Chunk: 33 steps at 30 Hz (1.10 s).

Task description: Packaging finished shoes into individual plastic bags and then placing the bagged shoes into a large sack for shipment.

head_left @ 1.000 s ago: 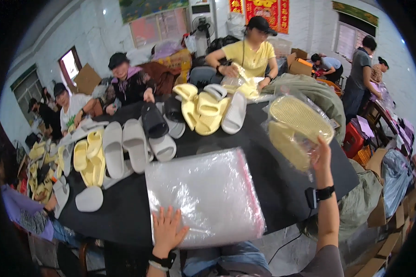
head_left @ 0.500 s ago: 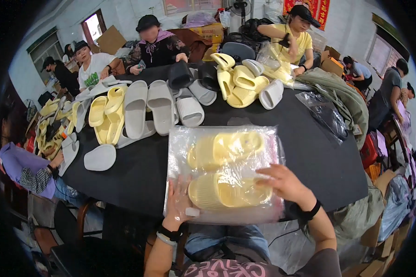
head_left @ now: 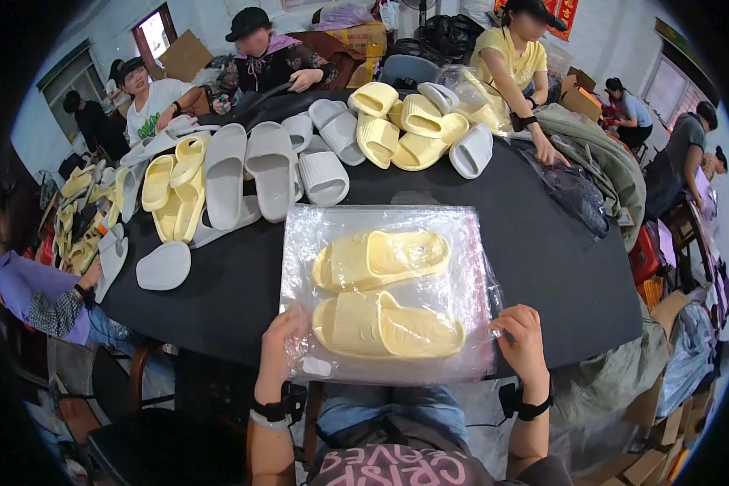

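Note:
A clear plastic bag [head_left: 300, 243] lies flat at the table's near edge. Inside it are two pale yellow slide slippers, one slipper [head_left: 385, 259] farther from me and the other [head_left: 389, 324] nearer, toes toward the left. My left hand [head_left: 282, 340] grips the bag's left edge near its lower corner, its fingers partly hidden by the plastic. At the bag's right edge, my right hand [head_left: 520, 336] has thumb and fingers pinched on the plastic. A small white label [head_left: 317, 367] shows on the bag's lower left.
Grey slippers [head_left: 269, 170] and yellow slippers [head_left: 421, 134] are heaped along the far side of the black table [head_left: 559, 283]. A loose grey slipper [head_left: 164, 266] lies left of the bag. At the far right, a co-worker's hand [head_left: 547, 150] touches a clear bag [head_left: 571, 194] holding something dark.
My right hand has moved from over the nearer slipper to the bag's right edge. My left hand has slid to the left edge. Across the table, the black slippers have left the pile.

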Each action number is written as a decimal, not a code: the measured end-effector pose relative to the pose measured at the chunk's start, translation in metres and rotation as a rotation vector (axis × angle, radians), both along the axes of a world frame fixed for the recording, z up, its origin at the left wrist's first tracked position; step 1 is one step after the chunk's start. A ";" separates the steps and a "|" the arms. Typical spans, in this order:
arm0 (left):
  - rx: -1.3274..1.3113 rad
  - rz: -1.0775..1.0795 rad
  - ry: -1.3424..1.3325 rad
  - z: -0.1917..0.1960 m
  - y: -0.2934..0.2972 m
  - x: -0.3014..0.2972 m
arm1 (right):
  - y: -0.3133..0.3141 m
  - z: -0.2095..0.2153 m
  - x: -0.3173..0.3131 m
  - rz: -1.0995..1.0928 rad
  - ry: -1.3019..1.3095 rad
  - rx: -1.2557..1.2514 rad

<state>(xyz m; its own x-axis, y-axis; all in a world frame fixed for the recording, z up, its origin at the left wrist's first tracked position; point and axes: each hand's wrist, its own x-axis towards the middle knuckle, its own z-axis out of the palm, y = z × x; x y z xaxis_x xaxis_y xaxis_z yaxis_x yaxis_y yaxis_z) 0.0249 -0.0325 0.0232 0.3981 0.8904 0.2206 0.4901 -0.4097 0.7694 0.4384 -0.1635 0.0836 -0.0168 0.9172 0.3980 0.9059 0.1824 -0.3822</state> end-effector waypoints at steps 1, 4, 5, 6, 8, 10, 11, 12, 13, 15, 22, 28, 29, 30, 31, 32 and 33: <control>-0.058 0.134 -0.079 -0.003 -0.003 -0.009 | -0.001 -0.002 -0.002 -0.038 0.010 0.014; -0.236 0.301 -0.359 0.013 -0.014 -0.007 | -0.007 0.005 -0.009 -0.086 -0.075 0.020; -0.351 0.315 -0.433 0.019 -0.016 -0.007 | -0.010 0.014 -0.014 -0.097 -0.073 0.021; -0.467 0.333 -0.503 0.022 -0.019 -0.008 | -0.010 0.029 -0.021 -0.099 -0.008 0.113; -0.421 0.288 -0.388 0.022 -0.026 -0.005 | -0.016 0.064 -0.037 -0.118 0.058 0.204; -0.382 0.215 -0.279 0.021 -0.027 0.004 | -0.028 0.105 -0.050 0.141 0.248 0.287; -0.333 0.231 -0.224 0.021 -0.026 0.009 | -0.031 0.121 -0.055 0.320 0.323 0.320; -0.285 0.226 -0.172 0.019 -0.022 0.018 | -0.036 0.136 -0.058 0.481 0.388 0.354; -0.218 0.267 -0.211 0.004 -0.022 0.005 | -0.027 0.138 -0.067 0.670 0.484 0.426; -0.162 0.303 -0.243 -0.005 -0.017 0.000 | -0.007 0.151 -0.090 0.920 0.618 0.643; -0.135 0.278 -0.301 -0.006 -0.006 -0.001 | -0.015 0.174 -0.141 0.919 1.059 1.098; -0.169 0.304 -0.246 -0.003 -0.010 0.000 | -0.019 0.170 -0.129 0.842 0.952 1.097; -0.167 0.303 -0.247 -0.006 -0.010 -0.001 | -0.018 0.171 -0.121 0.917 0.909 1.055; -0.178 0.295 -0.231 -0.009 -0.009 -0.004 | -0.018 0.172 -0.120 0.918 0.907 1.057; -0.189 0.286 -0.216 -0.011 -0.007 -0.004 | -0.019 0.172 -0.118 0.900 0.862 1.086; -0.190 0.287 -0.212 -0.011 -0.008 -0.004 | -0.019 0.172 -0.117 0.880 0.822 1.113; -0.180 0.270 -0.230 -0.010 -0.008 -0.003 | -0.019 0.172 -0.121 0.878 0.826 1.114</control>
